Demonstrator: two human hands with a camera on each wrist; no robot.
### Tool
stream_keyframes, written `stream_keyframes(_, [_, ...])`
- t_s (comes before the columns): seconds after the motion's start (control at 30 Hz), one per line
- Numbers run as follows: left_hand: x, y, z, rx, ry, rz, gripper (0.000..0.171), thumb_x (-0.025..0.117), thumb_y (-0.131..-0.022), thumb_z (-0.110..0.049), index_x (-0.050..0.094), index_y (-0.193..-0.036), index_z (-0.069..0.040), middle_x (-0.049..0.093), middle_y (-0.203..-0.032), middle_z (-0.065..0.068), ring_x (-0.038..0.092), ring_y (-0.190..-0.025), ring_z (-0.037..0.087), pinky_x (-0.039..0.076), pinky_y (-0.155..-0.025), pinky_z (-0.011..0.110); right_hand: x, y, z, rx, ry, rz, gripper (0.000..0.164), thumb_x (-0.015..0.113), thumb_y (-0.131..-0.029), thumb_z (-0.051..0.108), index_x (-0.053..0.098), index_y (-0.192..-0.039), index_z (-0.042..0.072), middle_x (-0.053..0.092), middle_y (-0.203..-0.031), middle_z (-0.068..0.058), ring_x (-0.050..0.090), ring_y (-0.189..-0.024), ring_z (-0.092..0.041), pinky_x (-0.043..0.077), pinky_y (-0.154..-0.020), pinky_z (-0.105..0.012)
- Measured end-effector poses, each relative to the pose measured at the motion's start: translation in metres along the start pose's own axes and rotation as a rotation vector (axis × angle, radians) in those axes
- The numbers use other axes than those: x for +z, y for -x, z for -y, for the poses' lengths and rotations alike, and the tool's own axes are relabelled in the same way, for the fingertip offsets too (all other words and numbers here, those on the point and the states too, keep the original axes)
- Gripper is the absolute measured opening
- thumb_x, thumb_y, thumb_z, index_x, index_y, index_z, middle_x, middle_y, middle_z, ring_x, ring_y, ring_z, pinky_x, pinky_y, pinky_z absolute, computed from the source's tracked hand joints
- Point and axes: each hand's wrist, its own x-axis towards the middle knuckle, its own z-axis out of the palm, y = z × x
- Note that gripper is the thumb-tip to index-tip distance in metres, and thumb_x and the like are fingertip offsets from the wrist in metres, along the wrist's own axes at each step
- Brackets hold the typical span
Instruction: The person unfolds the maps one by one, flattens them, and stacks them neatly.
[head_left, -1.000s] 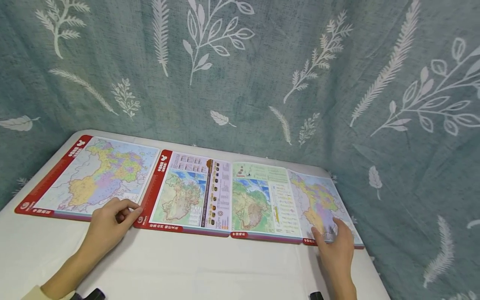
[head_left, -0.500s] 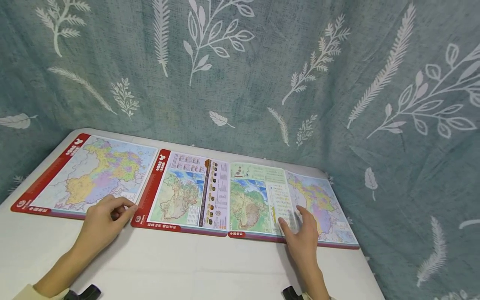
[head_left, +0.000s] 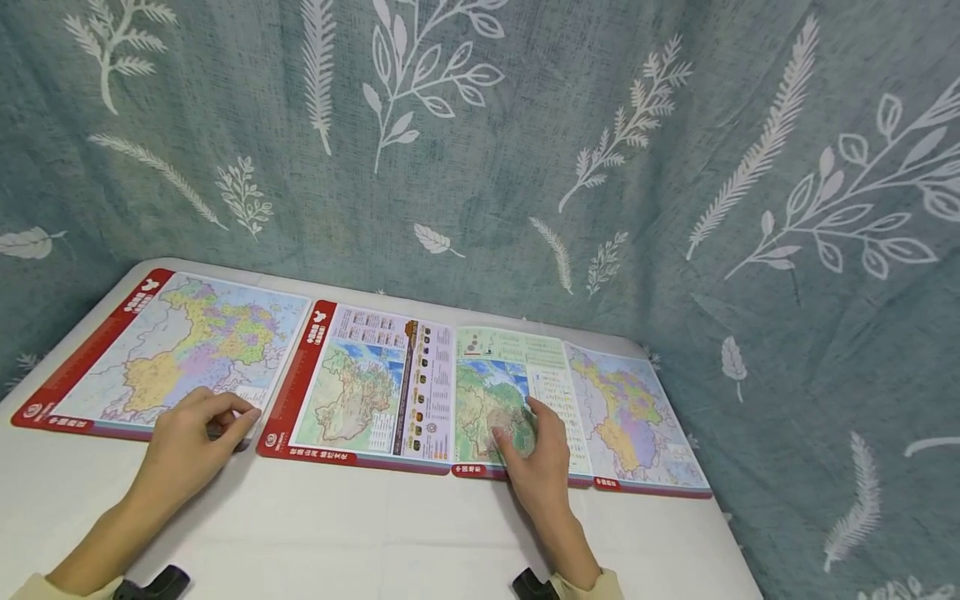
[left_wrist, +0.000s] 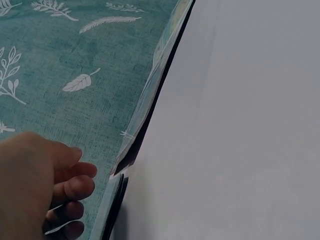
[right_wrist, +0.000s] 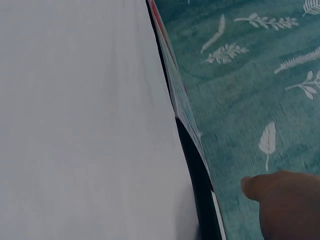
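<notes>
Map boards lie in a row on the white table. My left hand [head_left: 187, 433] is over the near edge of the leftmost map board [head_left: 202, 342], beside the red strip of the second map board [head_left: 363, 392]. Its fingers are loosely curled, and the left wrist view shows nothing between the fingertips [left_wrist: 80, 187]. My right hand [head_left: 540, 454] is over the third map board [head_left: 487, 392], thumb and fingers apart, holding nothing; it hides part of the relief map. At the right end lies a fourth map board [head_left: 637, 408], coloured by regions.
A green curtain [head_left: 465, 167] with white leaf prints hangs behind and beside the table. The white tabletop [head_left: 360, 533] stretches in front of the boards. Dark wrist devices [head_left: 153, 583] show at the bottom edge.
My right hand has moved left, from the fourth map board across to the third. The left hand stays near the same spot, and the boards keep their places while the view shifts slightly.
</notes>
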Motion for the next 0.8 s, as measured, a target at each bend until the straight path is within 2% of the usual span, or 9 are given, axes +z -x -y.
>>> stream_keyframes(0.13, [-0.001,-0.001,0.002,-0.004,0.000,-0.010,0.013,0.089,-0.082,-0.010,0.080,-0.091,-0.009,0.058,-0.074,-0.001,0.048,-0.067,0.005,0.036,-0.057,0.017,0.012,0.000,0.009,-0.027,-0.002,0.015,0.072,0.083,-0.092,0.025,0.049,-0.151,0.002,0.055,-0.147,-0.015,0.049,-0.141,-0.032,0.040,-0.115,-0.051])
stream_keyframes(0.37, [-0.005,-0.002,0.006,-0.007,-0.010,-0.016,0.013,0.089,-0.082,-0.011,0.080,-0.091,-0.009,0.056,-0.073,-0.001,0.047,-0.068,0.008,0.034,-0.057,0.018,0.030,0.000,0.018,-0.119,0.003,-0.022,0.072,0.086,-0.088,0.021,0.052,-0.147,-0.001,0.059,-0.144,-0.017,0.054,-0.135,-0.033,0.044,-0.111,-0.050])
stream_keyframes(0.57, [-0.010,-0.005,0.015,-0.003,-0.025,-0.049,0.014,0.089,-0.082,-0.009,0.078,-0.090,-0.007,0.054,-0.074,0.002,0.045,-0.068,0.012,0.033,-0.056,0.018,0.043,-0.004,0.034,-0.136,-0.025,-0.007,0.068,0.085,-0.089,0.022,0.054,-0.146,0.000,0.060,-0.141,-0.014,0.055,-0.134,-0.030,0.044,-0.112,-0.046])
stream_keyframes(0.8, [-0.019,-0.005,0.025,-0.020,-0.052,-0.065,0.012,0.087,-0.082,-0.009,0.078,-0.088,-0.005,0.056,-0.074,0.004,0.046,-0.069,0.013,0.033,-0.061,0.022,0.064,-0.004,0.054,-0.205,-0.055,-0.010,0.066,0.084,-0.089,0.023,0.055,-0.144,0.000,0.063,-0.138,-0.015,0.058,-0.130,-0.029,0.047,-0.107,-0.046])
